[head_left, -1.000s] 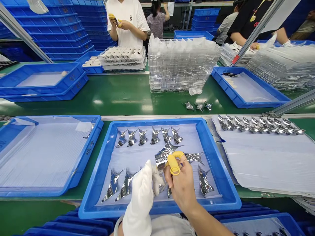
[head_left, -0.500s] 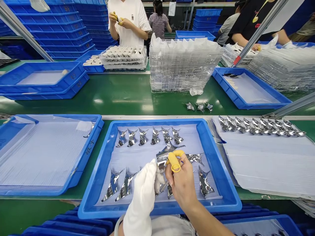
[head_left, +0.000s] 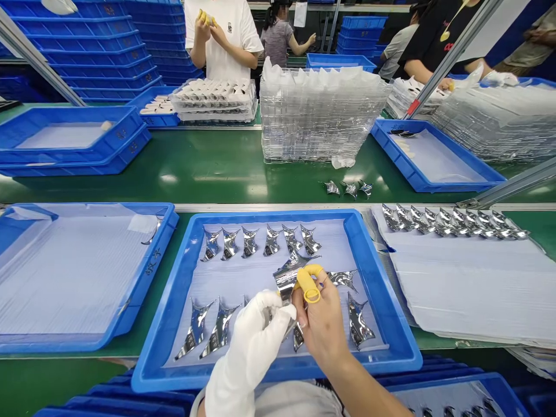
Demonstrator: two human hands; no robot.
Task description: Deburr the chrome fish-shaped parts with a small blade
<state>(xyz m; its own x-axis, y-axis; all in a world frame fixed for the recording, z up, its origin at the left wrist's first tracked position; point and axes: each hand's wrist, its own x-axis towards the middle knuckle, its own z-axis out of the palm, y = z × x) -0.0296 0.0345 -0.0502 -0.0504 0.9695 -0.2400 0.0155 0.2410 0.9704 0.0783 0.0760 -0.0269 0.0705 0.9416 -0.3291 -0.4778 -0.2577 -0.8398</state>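
Observation:
A shiny chrome piece with pointed corners [head_left: 286, 279] is held up over the blue tray [head_left: 278, 379]. My right hand [head_left: 321, 318], with yellow finger cots on its fingers, grips the piece from the right. My left hand [head_left: 252, 341], in a white glove, pinches at the lower end of the same piece; part of that end is hidden by the fingers. Beneath, the tray's paper lining bears a back row of several chrome pieces [head_left: 249, 242] and a front row of larger ones [head_left: 195, 327]. Another chrome piece [head_left: 343, 279] lies just behind my right hand.
To the left stands a paper-lined blue tray [head_left: 171, 223] with a chrome piece [head_left: 152, 231] at its edge. On the right, a paper stack [head_left: 469, 284] carries a row of chrome pieces [head_left: 452, 223]. Clear plastic trays [head_left: 321, 121] are piled behind. Co-workers stand beyond.
My left hand has shifted its hold, with thumb and fingers now bent around the lower end of the piece. My right hand keeps its grip. The view has moved slightly.

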